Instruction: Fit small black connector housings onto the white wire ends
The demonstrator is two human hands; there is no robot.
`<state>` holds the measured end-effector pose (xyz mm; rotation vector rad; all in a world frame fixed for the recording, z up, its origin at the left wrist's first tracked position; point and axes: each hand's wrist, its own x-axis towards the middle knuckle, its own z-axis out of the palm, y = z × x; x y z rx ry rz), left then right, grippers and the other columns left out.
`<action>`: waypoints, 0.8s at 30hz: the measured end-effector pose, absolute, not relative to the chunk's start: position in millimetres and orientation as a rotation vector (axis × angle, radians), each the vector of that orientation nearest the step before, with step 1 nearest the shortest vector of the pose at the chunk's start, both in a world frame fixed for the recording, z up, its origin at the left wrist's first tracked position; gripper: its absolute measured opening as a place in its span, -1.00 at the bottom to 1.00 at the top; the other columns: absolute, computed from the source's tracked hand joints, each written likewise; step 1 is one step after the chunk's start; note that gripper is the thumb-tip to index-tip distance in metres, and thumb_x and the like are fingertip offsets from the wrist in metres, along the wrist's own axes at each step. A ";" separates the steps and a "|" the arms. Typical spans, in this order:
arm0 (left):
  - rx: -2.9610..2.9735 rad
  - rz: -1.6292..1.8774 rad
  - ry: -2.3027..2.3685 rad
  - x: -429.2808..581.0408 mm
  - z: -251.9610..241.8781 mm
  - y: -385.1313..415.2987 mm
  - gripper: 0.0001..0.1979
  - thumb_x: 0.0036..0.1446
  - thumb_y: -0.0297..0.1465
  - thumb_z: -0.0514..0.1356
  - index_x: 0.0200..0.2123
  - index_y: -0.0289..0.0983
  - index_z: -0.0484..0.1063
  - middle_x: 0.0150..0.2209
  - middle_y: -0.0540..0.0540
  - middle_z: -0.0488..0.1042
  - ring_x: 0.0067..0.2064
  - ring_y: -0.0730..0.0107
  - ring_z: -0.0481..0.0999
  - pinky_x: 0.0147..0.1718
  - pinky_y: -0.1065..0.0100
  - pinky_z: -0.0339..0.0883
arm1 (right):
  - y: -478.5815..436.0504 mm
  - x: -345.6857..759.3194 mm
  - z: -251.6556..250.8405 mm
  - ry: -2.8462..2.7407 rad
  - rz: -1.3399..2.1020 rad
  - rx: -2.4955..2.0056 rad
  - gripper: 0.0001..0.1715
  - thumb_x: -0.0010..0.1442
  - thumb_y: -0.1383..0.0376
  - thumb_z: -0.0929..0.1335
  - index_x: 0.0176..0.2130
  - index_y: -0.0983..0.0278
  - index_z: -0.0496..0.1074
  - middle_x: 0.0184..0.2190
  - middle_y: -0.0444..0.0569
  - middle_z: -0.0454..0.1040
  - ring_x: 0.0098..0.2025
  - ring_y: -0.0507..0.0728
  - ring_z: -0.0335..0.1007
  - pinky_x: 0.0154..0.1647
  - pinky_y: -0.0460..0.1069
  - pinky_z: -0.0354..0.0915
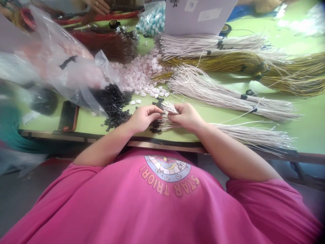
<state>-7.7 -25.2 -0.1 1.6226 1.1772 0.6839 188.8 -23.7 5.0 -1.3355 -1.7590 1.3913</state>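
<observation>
My right hand [186,117] is closed around the ends of some white wires [170,107], thumb pressed on top. Close beside it, my left hand [146,118] pinches a small black connector [162,114] at the wire tips; whether a wire sits inside it I cannot make out. Below and behind my right hand, a bundle of white wires [248,135] lies along the table edge toward the right. More black connectors [156,129] lie under and around my fingers, partly hidden. A larger heap of black connectors [115,105] is left of my left hand.
Loose white connectors [142,73] spread behind my hands. Further white wire bundles [215,86] and yellow wires [228,62] lie to the right. Plastic bags [76,67] and a phone [68,116] are at left. Across the table [309,128], another person's hand [99,6] shows near red wires.
</observation>
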 end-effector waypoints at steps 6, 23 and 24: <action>1.699 0.685 1.195 -7.8 2.1 -26.1 -0.75 0.02 -0.30 0.19 -0.27 -0.32 0.49 -0.32 -0.08 0.55 -0.31 0.42 0.49 -0.25 0.35 0.35 | -23.4 188.6 4.4 -1.773 1.355 -1.364 -0.82 -0.10 0.25 0.30 -0.47 0.34 0.34 -0.59 -0.18 0.21 -0.51 -0.04 0.09 -0.48 -0.12 0.06; 2.154 0.542 1.198 -2.4 6.0 -31.1 -0.80 0.10 -0.37 0.12 -0.24 -0.27 0.49 -0.26 -0.06 0.52 -0.23 0.41 0.48 -0.17 0.36 0.32 | -23.1 186.6 4.3 -1.915 1.214 -1.407 -0.79 -0.09 0.22 0.31 -0.52 0.36 0.36 -0.62 -0.19 0.18 -0.52 -0.05 0.07 -0.47 -0.10 0.02; 2.236 0.522 1.200 -7.9 9.9 -32.9 -0.80 0.11 -0.37 0.12 -0.22 -0.27 0.47 -0.23 -0.06 0.50 -0.20 0.40 0.47 -0.15 0.35 0.32 | -23.1 187.0 4.8 -1.890 1.211 -1.376 -0.79 -0.10 0.23 0.32 -0.52 0.36 0.37 -0.59 -0.18 0.22 -0.50 -0.04 0.11 -0.44 -0.10 0.05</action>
